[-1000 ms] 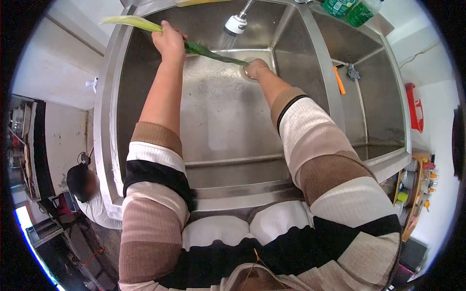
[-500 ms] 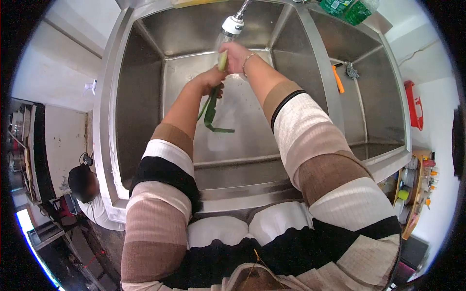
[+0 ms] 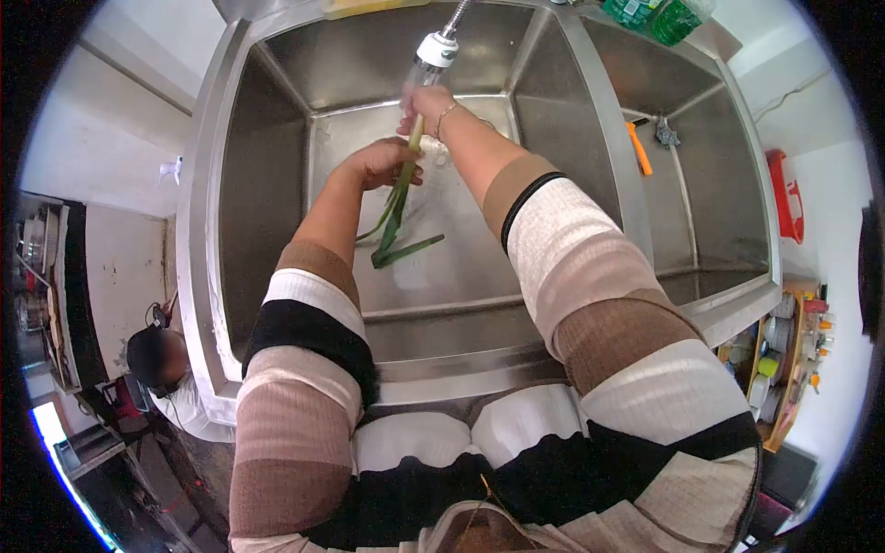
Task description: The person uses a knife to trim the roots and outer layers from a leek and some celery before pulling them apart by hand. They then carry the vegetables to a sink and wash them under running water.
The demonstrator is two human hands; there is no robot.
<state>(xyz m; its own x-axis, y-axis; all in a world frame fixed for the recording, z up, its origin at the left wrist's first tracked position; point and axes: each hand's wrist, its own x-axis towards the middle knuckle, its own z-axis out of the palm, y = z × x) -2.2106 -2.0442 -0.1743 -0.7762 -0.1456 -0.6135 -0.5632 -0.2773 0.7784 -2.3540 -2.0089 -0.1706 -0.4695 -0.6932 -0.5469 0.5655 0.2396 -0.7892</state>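
A leek [image 3: 395, 214] with a pale stalk and long green leaves slants down over the large sink basin [image 3: 479, 267]. My right hand [image 3: 428, 103] is closed around its pale upper end, just under the white tap head [image 3: 436, 50]. My left hand [image 3: 380, 164] is curled loosely about the leek lower down, where the stalk turns green. Some of its fingertips show past the leek; the rest are hidden. Below it the leaves hang free, one bent sideways to the right. Water splashes on the basin floor behind the hands.
To the right, a second basin [image 3: 719, 221] holds an orange-handled tool [image 3: 640, 149] and a metal scourer [image 3: 666, 135]. Green bottles [image 3: 678, 23] stand on the back ledge. A red plastic item [image 3: 786, 198] is by the right wall. A person [image 3: 166, 369] is at the lower left.
My right hand has moved slightly left and down. The leek's leaves have swung left, and more stalk shows between my hands. My left hand has loosened and shifted left and down.
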